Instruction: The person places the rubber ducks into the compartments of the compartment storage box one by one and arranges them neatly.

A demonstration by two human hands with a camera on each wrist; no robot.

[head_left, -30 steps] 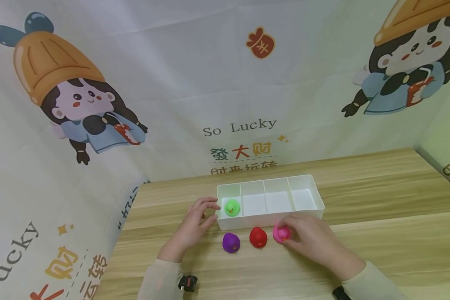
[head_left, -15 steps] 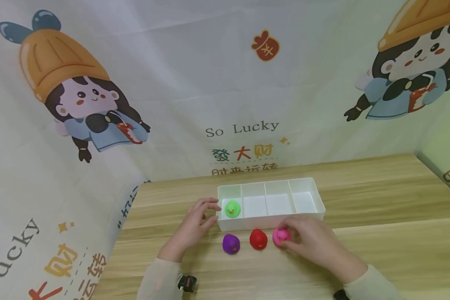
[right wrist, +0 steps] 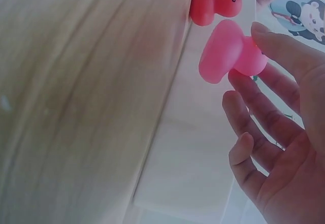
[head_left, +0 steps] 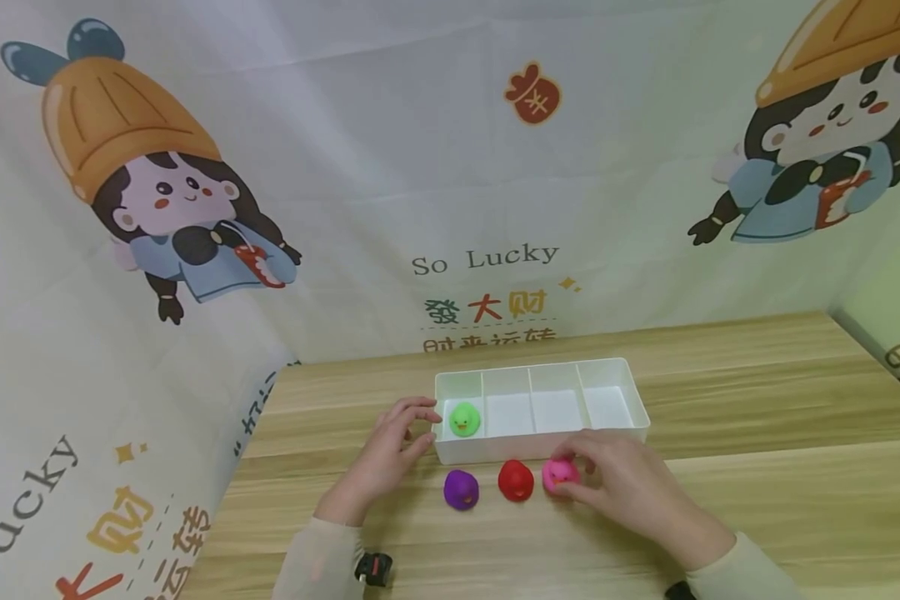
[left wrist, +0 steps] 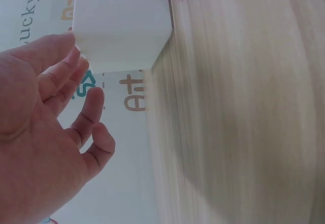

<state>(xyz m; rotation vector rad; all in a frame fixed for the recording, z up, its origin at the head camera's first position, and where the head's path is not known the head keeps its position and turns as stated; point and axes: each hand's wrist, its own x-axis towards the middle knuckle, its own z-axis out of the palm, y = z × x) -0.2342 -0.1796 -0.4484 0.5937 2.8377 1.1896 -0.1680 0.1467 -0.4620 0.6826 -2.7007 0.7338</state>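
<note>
During the last second, the pink duck has shifted only slightly, toward the red duck at its 9 o'clock. The right hand pinches it between thumb and fingers just outside the white tray, near the tray's 5 o'clock, so I judge that the picking-up is only beginning. The left hand, with fingers loosely bent, grips nothing by the tray's 9 o'clock end.

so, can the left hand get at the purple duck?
Probably yes: the left hand, at the left end of the white box, holds no duck, and nothing visible stands between it and the purple duck.
</note>
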